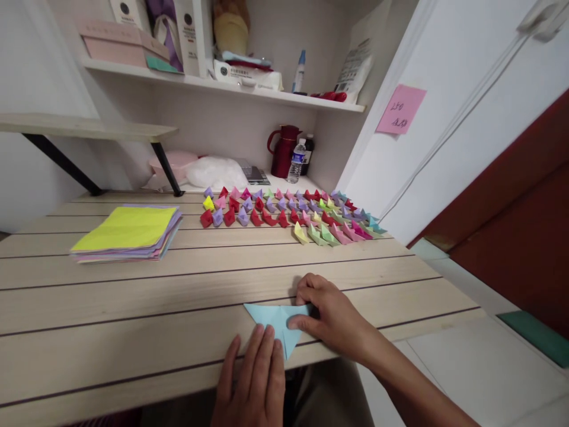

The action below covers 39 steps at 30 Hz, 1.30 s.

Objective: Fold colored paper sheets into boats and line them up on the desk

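A light blue sheet of origami paper [278, 317], folded into a triangle, lies near the front edge of the wooden table [169, 302]. My left hand [255, 373] rests flat on its lower left part, fingers stretched out. At the paper's right corner, my right hand [322, 308] pinches it, the thumb on top and the other fingers curled behind. The fingertips hide that corner. Beyond the hands stand several rows of small folded paper boats [282, 218] in red, purple, pink, green, yellow and blue.
A stack of coloured paper [128, 231], yellow on top, lies at the left. A small raised shelf [89, 127] on black legs stands behind it. At the back are a dark red jug [284, 151], a water bottle [296, 161] and a white plastic bag [217, 173].
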### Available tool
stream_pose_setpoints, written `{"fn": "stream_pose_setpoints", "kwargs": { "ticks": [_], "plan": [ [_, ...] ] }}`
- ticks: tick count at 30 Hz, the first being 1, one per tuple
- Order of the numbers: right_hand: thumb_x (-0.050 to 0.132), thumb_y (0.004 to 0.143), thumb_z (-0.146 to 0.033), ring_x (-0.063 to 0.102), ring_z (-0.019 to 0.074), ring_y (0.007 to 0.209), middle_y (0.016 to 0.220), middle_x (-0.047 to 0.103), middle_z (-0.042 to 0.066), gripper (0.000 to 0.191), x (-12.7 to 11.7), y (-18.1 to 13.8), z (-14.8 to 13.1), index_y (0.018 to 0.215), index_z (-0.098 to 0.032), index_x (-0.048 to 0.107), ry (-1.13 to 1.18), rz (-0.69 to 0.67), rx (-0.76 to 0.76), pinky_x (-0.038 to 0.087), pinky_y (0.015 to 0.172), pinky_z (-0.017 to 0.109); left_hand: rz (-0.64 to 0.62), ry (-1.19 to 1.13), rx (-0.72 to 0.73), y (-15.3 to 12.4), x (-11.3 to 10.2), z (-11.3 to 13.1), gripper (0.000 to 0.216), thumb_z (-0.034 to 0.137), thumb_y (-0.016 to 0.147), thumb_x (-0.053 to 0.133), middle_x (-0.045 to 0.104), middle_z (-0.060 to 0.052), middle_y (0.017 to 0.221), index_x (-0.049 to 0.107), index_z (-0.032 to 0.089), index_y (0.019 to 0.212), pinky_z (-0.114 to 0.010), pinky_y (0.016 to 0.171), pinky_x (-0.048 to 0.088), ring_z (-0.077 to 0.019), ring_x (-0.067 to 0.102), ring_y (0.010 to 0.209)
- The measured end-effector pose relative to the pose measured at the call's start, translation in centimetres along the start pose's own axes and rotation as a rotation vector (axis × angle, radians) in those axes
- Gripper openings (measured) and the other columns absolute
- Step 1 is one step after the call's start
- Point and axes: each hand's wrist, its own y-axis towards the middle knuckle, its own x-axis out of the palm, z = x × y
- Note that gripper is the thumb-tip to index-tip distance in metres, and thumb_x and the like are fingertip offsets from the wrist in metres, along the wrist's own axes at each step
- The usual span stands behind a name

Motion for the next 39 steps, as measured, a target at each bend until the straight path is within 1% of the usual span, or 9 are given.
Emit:
{"fn": "stream_pose_setpoints", "kwargs": {
  "ticks": [6, 13, 17, 22, 28, 32, 35, 36, 39],
  "plan": [
    [0.078, 0.076, -0.042, 0.06, 0.0205, 0.081, 0.092, 0.062, 0.004, 0.028, -0.3, 0.2, -0.1, 0.088, -0.021, 0.063, -0.084, -0.017, 0.041, 0.045, 0.071, 0.032, -0.068, 0.062, -0.023, 0.6, -0.6, 0.0, 0.047, 0.011, 0.089, 0.038, 0.07, -0.006, 0.123, 0.062, 0.026, 0.127, -0.046, 0.12, 0.014, -0.0206, 0.059, 0.117],
    [0.057, 0.092, -0.019, 0.047, 0.0301, 0.13, 0.147, 0.046, 0.014, 0.049, -0.6, -3.5, 0.1, 0.139, -0.022, 0.046, -0.526, 0.319, 0.039, 0.032, 0.106, 0.051, -0.153, 0.012, -0.044, 0.8, -1.2, 0.0, 0.057, 0.003, 0.081, 0.039, 0.069, -0.003, 0.126, 0.062, 0.027, 0.128, -0.044, 0.121, 0.008, -0.0199, 0.053, 0.122],
    [0.054, 0.094, -0.045, 0.027, 0.0315, 0.144, 0.152, 0.043, 0.011, 0.066, 0.5, -6.5, -0.5, 0.149, -0.015, 0.034, -0.566, 0.098, -0.34, 0.012, 0.117, 0.052, -0.16, -0.029, -0.066, 0.7, -1.2, -0.1, 0.061, 0.002, 0.079, 0.042, 0.068, -0.002, 0.126, 0.06, 0.029, 0.131, -0.042, 0.12, 0.008, -0.0188, 0.052, 0.122],
    [0.059, 0.092, -0.028, 0.035, 0.0286, 0.139, 0.148, 0.05, 0.005, 0.054, 2.0, -7.6, -0.6, 0.144, -0.018, 0.044, -0.566, 0.107, -0.285, 0.014, 0.115, 0.05, -0.123, -0.09, -0.084, 0.6, -1.0, -0.2, 0.053, 0.007, 0.084, 0.045, 0.069, -0.002, 0.125, 0.061, 0.029, 0.128, -0.04, 0.117, 0.015, -0.0179, 0.055, 0.12],
    [0.054, 0.094, -0.015, 0.059, 0.0214, 0.101, 0.103, 0.07, 0.005, 0.026, 2.5, -7.9, -0.7, 0.118, -0.022, 0.064, -0.307, 0.329, -0.269, 0.038, 0.087, 0.038, -0.003, -0.195, -0.098, 0.6, -1.5, -0.1, 0.039, 0.011, 0.092, 0.044, 0.076, 0.0, 0.106, 0.071, 0.032, 0.111, -0.034, 0.103, 0.032, -0.0155, 0.063, 0.107],
    [0.058, 0.093, -0.017, 0.057, 0.0163, 0.076, 0.083, 0.065, 0.001, 0.012, 1.1, -7.5, -1.6, 0.095, -0.023, 0.069, 0.016, 0.276, -0.234, 0.037, 0.073, 0.033, 0.031, -0.39, -0.128, 2.2, -3.5, -1.3, 0.034, 0.01, 0.093, 0.046, 0.077, 0.005, 0.086, 0.072, 0.028, 0.103, -0.03, 0.099, 0.033, -0.0085, 0.067, 0.083],
    [0.064, 0.091, -0.029, 0.058, 0.0162, 0.078, 0.079, 0.062, 0.001, 0.013, -1.1, -4.9, -3.1, 0.081, -0.023, 0.069, 0.397, 0.215, -0.018, 0.04, 0.071, 0.029, -0.045, -0.545, -0.207, 5.5, -4.8, -3.4, 0.032, 0.012, 0.087, 0.057, 0.074, 0.009, 0.081, 0.072, 0.034, 0.105, -0.028, 0.096, 0.037, -0.0065, 0.065, 0.072],
    [0.067, 0.089, -0.032, 0.058, 0.0159, 0.078, 0.079, 0.061, 0.0, 0.014, -1.9, -3.5, -3.6, 0.078, -0.022, 0.068, 0.487, 0.19, 0.048, 0.04, 0.07, 0.028, -0.102, -0.617, -0.262, 6.9, -4.9, -4.2, 0.026, 0.019, 0.083, 0.065, 0.074, 0.009, 0.082, 0.073, 0.035, 0.102, -0.025, 0.089, 0.041, -0.0086, 0.066, 0.076],
    [0.072, 0.083, -0.04, 0.053, 0.0143, 0.071, 0.074, 0.059, -0.002, 0.022, -3.6, 1.7, -4.7, 0.077, -0.02, 0.065, 0.732, 0.166, 0.149, 0.039, 0.066, 0.026, -0.196, -0.957, -0.894, 11.2, -3.6, -6.5, 0.01, 0.03, 0.08, 0.069, 0.075, 0.003, 0.082, 0.076, 0.026, 0.086, -0.024, 0.07, 0.048, -0.0145, 0.067, 0.078]
  ]
}}
